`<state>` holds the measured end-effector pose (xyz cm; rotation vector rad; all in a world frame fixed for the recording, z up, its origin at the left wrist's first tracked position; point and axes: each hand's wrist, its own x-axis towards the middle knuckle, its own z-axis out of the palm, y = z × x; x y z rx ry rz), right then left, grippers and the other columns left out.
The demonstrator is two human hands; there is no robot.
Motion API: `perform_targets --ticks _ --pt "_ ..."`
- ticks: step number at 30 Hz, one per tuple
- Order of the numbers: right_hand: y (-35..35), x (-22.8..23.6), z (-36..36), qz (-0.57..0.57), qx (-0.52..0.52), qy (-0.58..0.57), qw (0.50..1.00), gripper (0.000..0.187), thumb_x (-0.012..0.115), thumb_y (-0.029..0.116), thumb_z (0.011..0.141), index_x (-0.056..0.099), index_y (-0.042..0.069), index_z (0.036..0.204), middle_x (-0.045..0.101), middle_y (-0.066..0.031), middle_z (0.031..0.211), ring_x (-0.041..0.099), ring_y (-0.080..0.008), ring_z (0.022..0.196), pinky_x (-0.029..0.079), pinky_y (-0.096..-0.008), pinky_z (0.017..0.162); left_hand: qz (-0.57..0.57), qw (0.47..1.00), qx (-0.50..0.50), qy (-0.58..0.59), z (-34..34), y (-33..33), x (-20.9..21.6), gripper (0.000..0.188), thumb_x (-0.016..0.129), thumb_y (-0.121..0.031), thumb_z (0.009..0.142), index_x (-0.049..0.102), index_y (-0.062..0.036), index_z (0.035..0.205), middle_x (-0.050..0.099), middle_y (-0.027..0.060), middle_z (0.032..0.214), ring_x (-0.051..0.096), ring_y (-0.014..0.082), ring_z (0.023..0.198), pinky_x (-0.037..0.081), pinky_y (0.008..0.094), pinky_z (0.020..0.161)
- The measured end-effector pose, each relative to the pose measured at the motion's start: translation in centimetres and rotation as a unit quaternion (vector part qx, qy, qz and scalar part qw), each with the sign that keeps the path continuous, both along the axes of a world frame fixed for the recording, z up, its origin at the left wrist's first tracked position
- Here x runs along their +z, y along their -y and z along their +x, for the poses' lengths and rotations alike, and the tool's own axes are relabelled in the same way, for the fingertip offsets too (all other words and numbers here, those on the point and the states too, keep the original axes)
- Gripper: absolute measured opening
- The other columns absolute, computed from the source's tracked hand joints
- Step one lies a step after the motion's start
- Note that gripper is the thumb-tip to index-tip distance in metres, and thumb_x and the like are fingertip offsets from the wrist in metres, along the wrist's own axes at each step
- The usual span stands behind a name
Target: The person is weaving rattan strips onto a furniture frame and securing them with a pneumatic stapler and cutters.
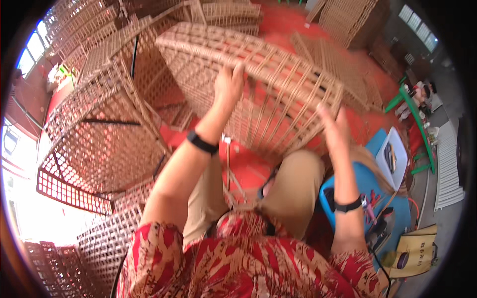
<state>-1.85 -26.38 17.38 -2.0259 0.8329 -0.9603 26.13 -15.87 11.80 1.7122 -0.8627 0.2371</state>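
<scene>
A large tan wicker basket (283,74) with open lattice sides is tilted in front of me, above my knees. My left hand (229,88) is closed round its thick wrapped rim, left of the middle. My right hand (338,133) is at the basket's right corner, thumb and fingers apart with the corner's edge between them. That hand is slightly blurred, and part of its grip is hidden. Dark bands circle both of my wrists.
Wicker frames (99,134) with dark rods stand at the left; more are stacked behind. On my right are a blue stool (330,196) with small tools, a white bin (392,159), a yellow bag (412,253) and a green-framed table (422,124). The floor (278,22) is red.
</scene>
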Motion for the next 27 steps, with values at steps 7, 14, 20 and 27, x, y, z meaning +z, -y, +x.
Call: perform_targets --ticks 7,14,20,27 --pt "-8.6 -0.4 -1.4 -0.068 0.065 -0.064 0.994 0.065 0.069 0.048 0.081 0.047 -0.005 0.111 0.065 -0.0261 0.096 0.066 -0.0387 0.089 0.051 -0.0446 0.076 -0.13 0.951 0.015 -0.279 -0.8 -4.3 -0.7 0.049 0.068 -0.043 0.084 0.064 0.0057 0.075 0.06 0.0084 0.062 0.055 0.0149 0.055 0.044 0.0322 0.054" --pt "-17.1 0.6 -2.3 0.089 0.325 -0.084 0.938 0.045 0.076 0.028 0.082 0.049 -0.004 0.097 0.067 -0.0156 0.09 0.066 -0.0176 0.073 0.053 -0.0292 0.065 -0.252 0.881 -0.087 -0.392 0.3 -10.3 2.0 0.034 0.069 -0.031 0.082 0.066 0.0031 0.084 0.06 0.0021 0.071 0.052 0.0098 0.06 0.04 0.0275 0.055" --pt "-18.4 -0.5 -3.9 0.163 0.457 -0.201 0.851 0.044 0.075 0.026 0.081 0.049 -0.004 0.1 0.068 -0.0183 0.092 0.069 -0.0293 0.081 0.054 -0.0378 0.068 -0.092 0.967 -0.122 -0.203 -0.1 -11.3 0.7 0.03 0.066 -0.024 0.084 0.067 0.0055 0.088 0.058 0.0029 0.07 0.049 0.0102 0.058 0.038 0.026 0.052" --pt "-16.1 -2.2 -6.2 0.135 0.551 -0.18 0.803 0.057 0.073 0.017 0.082 0.047 0.0 0.129 0.069 -0.0147 0.095 0.068 -0.0199 0.077 0.054 -0.0305 0.069 0.027 0.973 -0.072 -0.216 -0.8 -14.3 0.8 0.018 0.063 -0.012 0.084 0.068 -0.003 0.098 0.067 0.0106 0.083 0.064 0.0206 0.068 0.05 0.0299 0.062"
